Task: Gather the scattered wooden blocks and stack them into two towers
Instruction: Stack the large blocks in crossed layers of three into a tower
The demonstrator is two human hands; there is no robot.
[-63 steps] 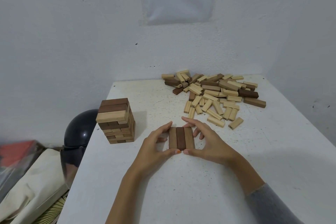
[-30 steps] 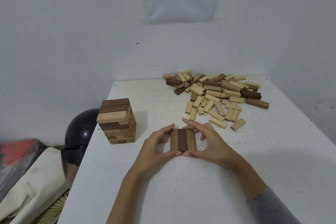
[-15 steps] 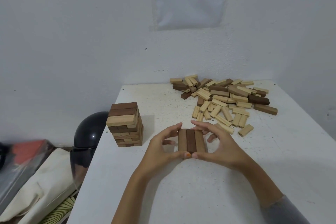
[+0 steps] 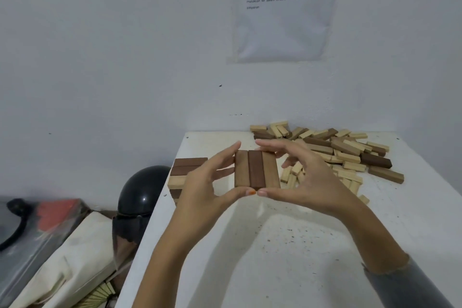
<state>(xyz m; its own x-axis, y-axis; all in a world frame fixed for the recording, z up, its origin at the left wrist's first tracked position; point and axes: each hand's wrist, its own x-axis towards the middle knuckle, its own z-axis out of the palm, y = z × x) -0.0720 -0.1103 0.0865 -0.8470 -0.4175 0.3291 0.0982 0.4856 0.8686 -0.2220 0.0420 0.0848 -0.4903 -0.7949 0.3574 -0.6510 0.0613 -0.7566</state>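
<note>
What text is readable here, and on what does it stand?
All on the paper sheet on the wall:
"3. Susun blok ke atas satu demi satu"
"lapisan lurus dan dipadatkan"
"4. Laraskan blok yang"
"struktur tegak dan kemas"
"5. Ambil blok berbaki di sekitar kawasan"
"masukkan ke dalam struktur atau alihkan ke kawasan"
"simpanan"
Top line and some line ends: too blurred.

I see a white table (image 4: 275,257), top speckled with dark flecks. Tower (image 4: 186,170) stands at its left edge. Pile (image 4: 345,152) of loose light and dark blocks lies far right, by the wall. One stray block (image 4: 363,199) sits just on the pile's near side.
</note>
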